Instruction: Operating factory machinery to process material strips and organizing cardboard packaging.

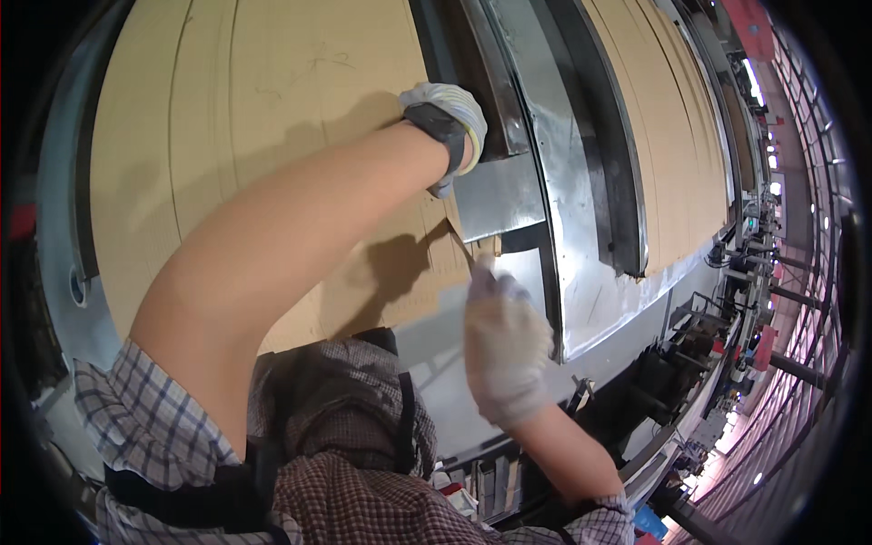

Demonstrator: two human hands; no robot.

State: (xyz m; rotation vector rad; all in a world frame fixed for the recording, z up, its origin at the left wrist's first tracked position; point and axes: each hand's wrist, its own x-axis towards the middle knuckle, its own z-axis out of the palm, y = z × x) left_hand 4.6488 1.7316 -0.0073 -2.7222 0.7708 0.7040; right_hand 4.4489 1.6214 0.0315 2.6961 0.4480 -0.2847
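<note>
A large tan cardboard sheet (300, 54) with long crease lines lies on a grey metal surface in front of me. My left hand (454, 113), in a pale knitted glove with a dark watch strapped at the wrist, is over its right edge; its fingers are hidden behind the glove. Lower and to the right, my right hand (509, 336), gloved too, is closed beside the sheet's near right corner. A thin dark sliver runs from the cardboard edge to its fingertips; whether this is a blade or a cardboard flap, I cannot tell.
Dark metal bars (490, 73) run along the sheet's right side. Beyond a metal plate (581, 300), a second cardboard stack (672, 136) lies to the right behind another dark bar (622, 182). Equipment and a slatted wall line the far right. Tools stand low near my right forearm.
</note>
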